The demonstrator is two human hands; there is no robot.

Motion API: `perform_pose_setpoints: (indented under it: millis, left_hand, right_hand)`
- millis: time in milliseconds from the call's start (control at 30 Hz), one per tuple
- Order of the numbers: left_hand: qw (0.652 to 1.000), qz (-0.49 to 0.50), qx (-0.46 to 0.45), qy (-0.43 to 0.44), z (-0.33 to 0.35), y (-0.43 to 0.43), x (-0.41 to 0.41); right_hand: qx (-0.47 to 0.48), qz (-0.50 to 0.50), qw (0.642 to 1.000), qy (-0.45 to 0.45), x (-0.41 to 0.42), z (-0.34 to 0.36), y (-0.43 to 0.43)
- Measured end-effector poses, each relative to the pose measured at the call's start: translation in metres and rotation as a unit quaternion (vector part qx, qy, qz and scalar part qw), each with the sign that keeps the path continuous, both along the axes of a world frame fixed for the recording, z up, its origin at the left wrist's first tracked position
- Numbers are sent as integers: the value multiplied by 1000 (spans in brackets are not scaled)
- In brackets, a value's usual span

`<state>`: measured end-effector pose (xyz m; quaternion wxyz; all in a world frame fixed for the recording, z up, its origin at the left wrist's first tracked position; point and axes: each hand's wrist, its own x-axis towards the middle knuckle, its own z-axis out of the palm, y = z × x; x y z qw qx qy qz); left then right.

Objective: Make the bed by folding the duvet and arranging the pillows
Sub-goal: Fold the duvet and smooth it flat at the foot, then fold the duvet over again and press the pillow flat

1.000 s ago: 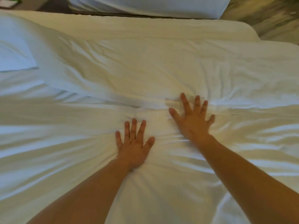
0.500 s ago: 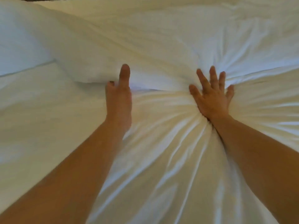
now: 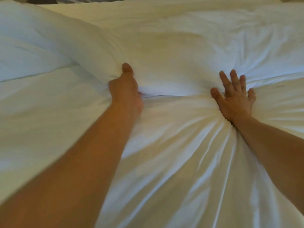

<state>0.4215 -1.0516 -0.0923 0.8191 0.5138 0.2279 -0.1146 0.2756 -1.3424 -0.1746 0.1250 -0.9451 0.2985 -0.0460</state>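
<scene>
Left hand [image 3: 125, 89] grips the folded duvet [image 3: 164, 51] edge; right hand [image 3: 234, 97] presses flat, fingers spread.

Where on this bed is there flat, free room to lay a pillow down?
Flat sheet lies free left of the left hand, below the duvet's folded edge. Far right of the right hand is smooth too. Between and below the hands the sheet is bunched into creases.
</scene>
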Motion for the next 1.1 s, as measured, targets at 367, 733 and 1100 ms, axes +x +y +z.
perform_pose_setpoints:
  millis: [367,733,1100]
  left_hand:
    - [995,-29,-61,69,-44,29,-58]
    - [944,-91,-317,22,-16,110,-5]
    - [933,-97,-344,43,63,183,14]
  right_hand:
    - [27,-59,985,-162,-8,60,90]
    - [87,18,994,-57,60,17,258]
    - [63,-12,992,-111,69,17,268]
